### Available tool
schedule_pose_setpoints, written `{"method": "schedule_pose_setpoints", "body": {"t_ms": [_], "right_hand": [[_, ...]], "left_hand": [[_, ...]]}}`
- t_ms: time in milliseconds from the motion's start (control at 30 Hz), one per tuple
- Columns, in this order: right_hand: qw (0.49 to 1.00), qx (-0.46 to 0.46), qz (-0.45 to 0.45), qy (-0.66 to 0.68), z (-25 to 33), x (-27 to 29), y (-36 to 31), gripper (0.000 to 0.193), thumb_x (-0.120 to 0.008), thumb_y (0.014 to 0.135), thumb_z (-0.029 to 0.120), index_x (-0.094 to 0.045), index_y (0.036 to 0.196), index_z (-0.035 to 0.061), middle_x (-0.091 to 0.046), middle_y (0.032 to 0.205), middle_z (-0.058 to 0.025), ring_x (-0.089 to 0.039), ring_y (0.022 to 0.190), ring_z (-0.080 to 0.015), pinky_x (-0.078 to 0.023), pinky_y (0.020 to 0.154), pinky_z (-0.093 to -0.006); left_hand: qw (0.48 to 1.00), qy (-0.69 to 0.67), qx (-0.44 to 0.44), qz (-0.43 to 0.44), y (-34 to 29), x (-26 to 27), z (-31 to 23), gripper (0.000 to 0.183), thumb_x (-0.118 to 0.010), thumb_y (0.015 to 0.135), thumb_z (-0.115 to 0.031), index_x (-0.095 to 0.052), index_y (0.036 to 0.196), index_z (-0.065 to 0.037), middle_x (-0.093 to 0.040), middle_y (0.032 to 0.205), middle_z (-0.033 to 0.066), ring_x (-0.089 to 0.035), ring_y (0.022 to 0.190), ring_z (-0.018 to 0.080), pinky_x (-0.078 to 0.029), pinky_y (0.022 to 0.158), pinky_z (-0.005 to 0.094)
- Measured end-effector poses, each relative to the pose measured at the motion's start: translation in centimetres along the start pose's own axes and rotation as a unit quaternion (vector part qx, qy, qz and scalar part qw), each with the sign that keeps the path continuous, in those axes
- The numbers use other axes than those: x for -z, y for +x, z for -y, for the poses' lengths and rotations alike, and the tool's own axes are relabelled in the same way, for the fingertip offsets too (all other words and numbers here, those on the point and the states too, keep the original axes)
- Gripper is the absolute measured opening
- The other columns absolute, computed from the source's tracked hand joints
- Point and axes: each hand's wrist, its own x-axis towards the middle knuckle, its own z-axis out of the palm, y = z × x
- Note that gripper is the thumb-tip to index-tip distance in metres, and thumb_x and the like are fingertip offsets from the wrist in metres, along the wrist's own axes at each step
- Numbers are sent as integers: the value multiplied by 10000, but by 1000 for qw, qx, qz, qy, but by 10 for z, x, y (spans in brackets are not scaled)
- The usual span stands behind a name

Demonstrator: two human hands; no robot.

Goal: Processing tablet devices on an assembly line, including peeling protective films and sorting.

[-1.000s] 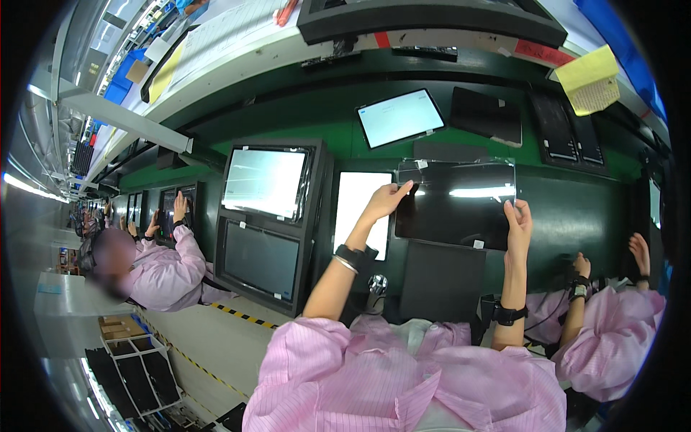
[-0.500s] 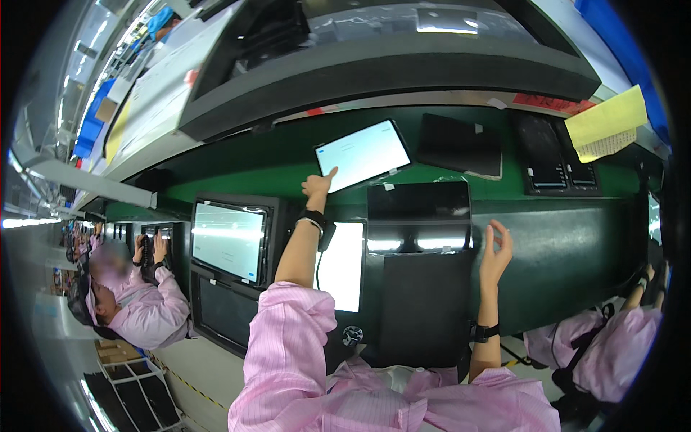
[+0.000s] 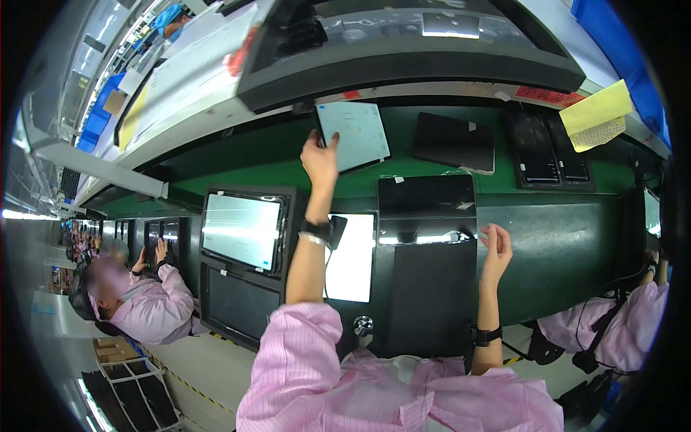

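Gripped a lit tablet (image 3: 360, 137) by its left edge with the left hand (image 3: 320, 158), thumb laid over the glass and fingers wrapped to the side, in a narrow hold. Had that tablet at twelve o'clock in the view, above the far strip of the green bench (image 3: 554, 237), and at two o'clock from the gripping hand. Could not tell from this angle whether resting on the surface or raised off it.

Held the right hand (image 3: 497, 259) loosely spread, fingers softly bent and pointing toward twelve, just beside the right edge of a glossy dark panel (image 3: 428, 198) at ten o'clock from it. Could not tell touching there from a slight gap. Saw a matte black board (image 3: 434, 295) at eight o'clock from the same hand.

Found a glowing white panel (image 3: 355, 270) between five and six o'clock from the left hand, and at seven a black frame (image 3: 289, 223) with a lit screen above a dark one. Noted a dark tablet (image 3: 450, 140) at three o'clock from the lit one, and farther along that line a black tray (image 3: 556, 185) bearing two dark devices. Spotted yellow paper (image 3: 597, 111) at two o'clock from the tray. Saw a co-worker in pink (image 3: 155, 309) at eight o'clock in the view.
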Motion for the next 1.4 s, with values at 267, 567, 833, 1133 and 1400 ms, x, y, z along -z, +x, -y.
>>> {"method": "schedule_pose_setpoints", "body": {"t_ms": [267,567,833,1133,1400], "right_hand": [[610,-406,427,530,116,-78,-48,723,-519,812,588,-475,1160,-44,-538,1141,-210,-537,1062,-295,-449,895,-419],[924,-78,134,348,146,-41,-126,293,-630,850,233,-508,1033,40,-578,1003,-52,-569,872,-124,-459,786,-271],[935,299,181,63,232,-5,-220,473,-799,632,47,-494,993,18,-573,965,-64,-552,858,-114,-449,774,-236],[962,161,129,177,162,43,-204,666,-628,822,316,-288,1340,71,-440,1267,-120,-423,1188,-238,-379,956,-417],[765,-334,257,486,114,-2,-176,460,-599,846,395,-522,1105,23,-574,1021,-97,-558,978,-247,-458,888,-397]], "left_hand": [[996,-60,-62,-3,-207,141,-134,193,-691,773,-89,-591,893,24,-578,706,44,-469,576,81,-363,515,223],[851,-399,27,340,-231,276,-147,549,-587,840,-347,-467,1204,47,-590,1092,188,-612,955,231,-446,861,328],[915,-360,-60,171,-226,282,-150,526,-790,658,-80,-506,1097,-15,-585,960,66,-557,888,133,-443,799,264],[758,-632,74,-143,-251,268,-145,304,-661,819,-109,-478,1050,-35,-536,1032,51,-499,936,125,-393,887,307],[932,-324,-165,-3,-339,258,-163,358,-689,772,-100,-472,1037,6,-552,879,79,-501,721,123,-410,668,247]]}}
